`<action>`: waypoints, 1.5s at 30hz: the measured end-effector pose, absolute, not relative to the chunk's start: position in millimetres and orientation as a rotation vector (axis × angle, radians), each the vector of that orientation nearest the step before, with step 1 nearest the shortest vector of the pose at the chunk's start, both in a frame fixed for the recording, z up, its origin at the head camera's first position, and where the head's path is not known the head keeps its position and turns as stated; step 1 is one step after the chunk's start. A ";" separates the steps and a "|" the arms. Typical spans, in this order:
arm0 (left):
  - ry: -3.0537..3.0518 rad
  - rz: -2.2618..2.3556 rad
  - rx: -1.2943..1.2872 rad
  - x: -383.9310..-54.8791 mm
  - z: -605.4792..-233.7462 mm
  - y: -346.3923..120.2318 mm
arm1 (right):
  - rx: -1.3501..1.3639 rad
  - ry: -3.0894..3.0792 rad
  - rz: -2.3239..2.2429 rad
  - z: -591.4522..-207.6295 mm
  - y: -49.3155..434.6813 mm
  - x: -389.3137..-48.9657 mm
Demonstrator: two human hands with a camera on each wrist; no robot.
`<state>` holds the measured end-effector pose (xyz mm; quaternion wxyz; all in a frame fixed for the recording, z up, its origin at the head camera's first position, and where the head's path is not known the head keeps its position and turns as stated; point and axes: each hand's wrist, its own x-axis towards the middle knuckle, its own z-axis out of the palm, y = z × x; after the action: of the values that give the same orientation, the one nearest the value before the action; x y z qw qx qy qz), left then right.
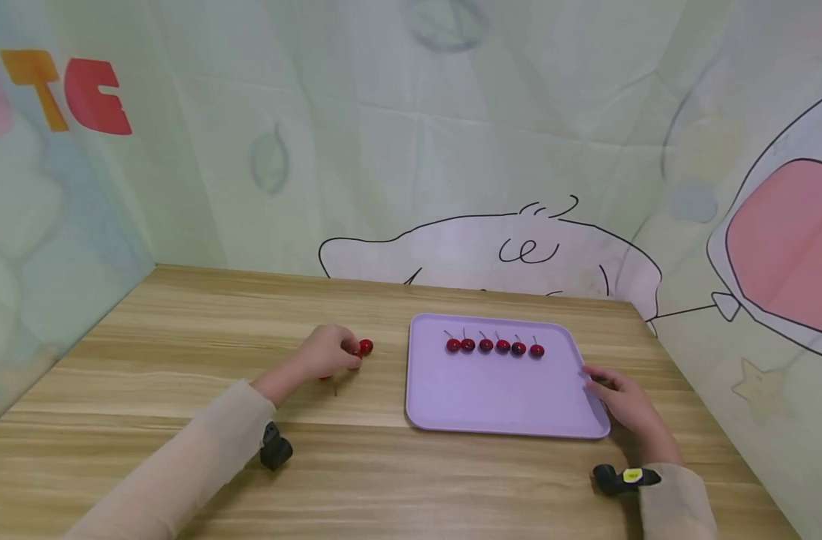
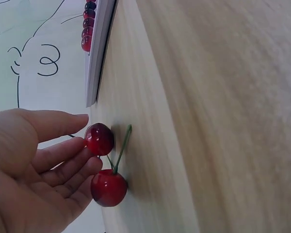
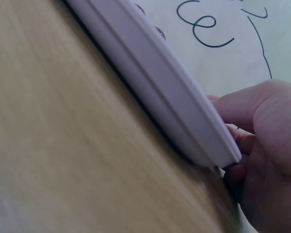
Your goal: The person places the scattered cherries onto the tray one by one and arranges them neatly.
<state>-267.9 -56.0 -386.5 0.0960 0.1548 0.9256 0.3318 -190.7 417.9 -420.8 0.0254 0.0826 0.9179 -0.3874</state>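
My left hand (image 1: pixel 326 352) is low over the table, left of the tray, its thumb and fingers around a red cherry (image 2: pixel 99 139). In the left wrist view the thumb stands apart from that cherry while fingertips are close against it. A second cherry (image 2: pixel 109 188) with a green stem lies beside the fingers. My right hand (image 1: pixel 627 401) holds the right edge of a lilac tray (image 1: pixel 499 401), thumb at the rim and other fingers at its side, partly hidden. Several dark red cherries (image 1: pixel 486 345) with stems lie in a row across the tray's far part.
The tray lies on a wood-grain table (image 1: pixel 357 480). Behind it hangs a pale printed cloth (image 1: pixel 357 165) with cartoon drawings. Small black wrist cameras are on the left cuff (image 1: pixel 249 409) and right cuff (image 1: pixel 674 495).
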 end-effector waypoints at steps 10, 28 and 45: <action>2.752 0.962 0.439 -266.4 -390.2 -53.9 | 0.240 2.837 -1.198 -420.2 418.1 -190.5; 2.767 1.022 0.443 -269.9 -389.6 -60.1 | 0.248 2.836 -1.212 -421.7 417.5 -191.2; 2.792 1.032 0.499 -278.6 -364.1 -38.4 | 0.276 2.838 -1.201 -420.1 416.9 -190.8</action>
<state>-278.6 -38.4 -364.1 0.0616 0.1650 0.9234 0.3411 -190.8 416.9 -420.1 0.0240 0.0891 0.9170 -0.3881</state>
